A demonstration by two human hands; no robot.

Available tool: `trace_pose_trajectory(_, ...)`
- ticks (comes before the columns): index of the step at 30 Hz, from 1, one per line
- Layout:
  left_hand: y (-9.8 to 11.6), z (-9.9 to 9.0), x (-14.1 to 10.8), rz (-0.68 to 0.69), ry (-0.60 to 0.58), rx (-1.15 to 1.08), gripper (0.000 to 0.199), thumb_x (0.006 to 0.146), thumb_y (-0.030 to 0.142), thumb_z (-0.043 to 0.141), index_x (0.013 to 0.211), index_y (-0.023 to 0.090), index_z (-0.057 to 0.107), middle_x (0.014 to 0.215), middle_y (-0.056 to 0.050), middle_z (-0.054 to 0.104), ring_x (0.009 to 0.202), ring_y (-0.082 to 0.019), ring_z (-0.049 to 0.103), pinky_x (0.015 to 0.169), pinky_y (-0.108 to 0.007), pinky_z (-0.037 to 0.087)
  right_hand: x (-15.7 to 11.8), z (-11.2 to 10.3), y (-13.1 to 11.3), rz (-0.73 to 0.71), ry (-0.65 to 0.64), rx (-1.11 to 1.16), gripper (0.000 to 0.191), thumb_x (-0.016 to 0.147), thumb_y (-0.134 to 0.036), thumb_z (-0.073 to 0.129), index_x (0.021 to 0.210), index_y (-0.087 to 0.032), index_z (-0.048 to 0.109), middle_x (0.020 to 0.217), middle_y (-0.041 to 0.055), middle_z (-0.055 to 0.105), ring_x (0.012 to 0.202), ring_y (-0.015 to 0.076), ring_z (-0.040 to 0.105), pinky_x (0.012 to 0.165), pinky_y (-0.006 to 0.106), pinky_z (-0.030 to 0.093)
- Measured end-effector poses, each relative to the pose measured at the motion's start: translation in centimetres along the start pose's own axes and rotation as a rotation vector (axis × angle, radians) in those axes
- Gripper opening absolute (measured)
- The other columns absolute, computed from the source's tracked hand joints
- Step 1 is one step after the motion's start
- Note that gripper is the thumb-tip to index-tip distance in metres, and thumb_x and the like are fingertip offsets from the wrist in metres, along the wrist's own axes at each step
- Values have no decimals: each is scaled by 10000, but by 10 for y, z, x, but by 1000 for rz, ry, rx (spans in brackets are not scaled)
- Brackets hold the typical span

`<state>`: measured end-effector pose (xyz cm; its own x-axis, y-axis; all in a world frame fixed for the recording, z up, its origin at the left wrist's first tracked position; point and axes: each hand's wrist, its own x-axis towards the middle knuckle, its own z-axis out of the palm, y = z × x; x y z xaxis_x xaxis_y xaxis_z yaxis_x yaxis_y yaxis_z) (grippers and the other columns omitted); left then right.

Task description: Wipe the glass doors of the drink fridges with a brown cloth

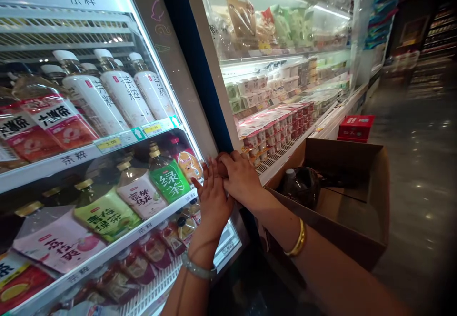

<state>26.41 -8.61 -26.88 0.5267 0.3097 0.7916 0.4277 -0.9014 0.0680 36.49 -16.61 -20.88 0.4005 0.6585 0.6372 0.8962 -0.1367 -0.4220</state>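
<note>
My left hand (215,202), with a pale bangle on the wrist, lies against the edge of a glass fridge door (178,80), its fingers stretched out. Right beside it, my right hand (243,178), with a gold bangle, has its fingers curled round the door's edge; the fingertips are partly hidden. Behind the glass, a green-labelled tea bottle (170,178) and an orange-labelled bottle (187,161) stand closest to my left hand. The door looks closed, or nearly so.
An open cardboard box (352,225) with a dark wrapped bundle (302,185) in it stands on the floor to the right. Beyond it is a red box (356,126). An open chiller holds stacked yogurt cups (276,133). The aisle floor (421,173) runs along the right.
</note>
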Motion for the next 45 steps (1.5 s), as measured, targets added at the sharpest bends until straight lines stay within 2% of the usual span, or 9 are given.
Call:
trace_pose_trajectory(8,13,-6,12,-3,-21,3,950,871,149,589,1682,234,102,1723,-109,227,1618,-278,144,1291,-553,-135,-1,12,49,-303,97,242,466,745,-169,636,1208,-210,649,1257,103,600,1190,291,537,1148,508,400)
trace_pose_trajectory(12,19,-7,15,-36,-25,-20,917,858,121,561,1675,242,162,1729,-90,213,1624,-264,100,1275,-550,-170,-3,15,58,-323,160,350,470,719,-158,642,1186,-210,650,1289,110,594,1240,284,540,1130,473,444)
trace_pose_trajectory(18,22,-7,13,-44,-39,-41,898,860,134,561,1671,222,187,1720,-101,242,1624,-283,105,1283,-592,-119,-4,10,57,-289,107,313,459,713,-159,647,1168,-219,663,1285,104,608,1221,292,563,1097,482,474)
trace_pose_trajectory(22,20,-7,15,-69,25,-31,916,859,123,565,1676,223,163,1710,-110,268,1622,-288,123,1280,-593,-136,-2,12,45,-280,175,321,433,716,-153,646,1142,-229,670,1270,103,610,1210,279,575,1101,469,472)
trace_pose_trajectory(27,12,-9,17,-96,138,-24,931,896,120,536,1684,209,47,1701,-122,291,1624,-270,100,1283,-576,-146,1,22,24,-237,306,256,416,746,-149,639,1146,-256,676,1290,106,605,1281,293,541,1239,566,287)
trace_pose_trajectory(31,9,-11,15,-76,120,3,901,951,219,565,1683,208,38,1694,-130,311,1623,-293,74,1266,-609,-164,12,13,30,-243,221,406,428,722,-173,646,1144,-245,667,1285,98,596,1249,271,551,1140,481,422)
trace_pose_trajectory(34,12,-10,13,-61,107,13,875,981,265,568,1683,203,49,1691,-141,318,1623,-291,76,1270,-603,-161,23,-2,44,-287,90,626,415,667,-173,628,1076,-233,659,1165,53,621,1139,236,590,1060,412,475)
trace_pose_trajectory(39,20,-8,13,-73,45,7,901,972,327,608,1681,187,71,1679,-156,344,1623,-307,94,1272,-607,-150,28,-24,69,-31,-178,1146,417,587,-205,580,1003,-239,596,926,-39,629,858,159,605,796,284,513)
trace_pose_trajectory(45,31,-1,9,-61,-73,-21,939,944,345,636,1682,222,69,1723,-120,239,1629,-305,78,1282,-617,-108,13,-30,91,136,-389,1208,415,541,-213,590,956,-228,587,863,-31,653,820,177,632,728,300,542)
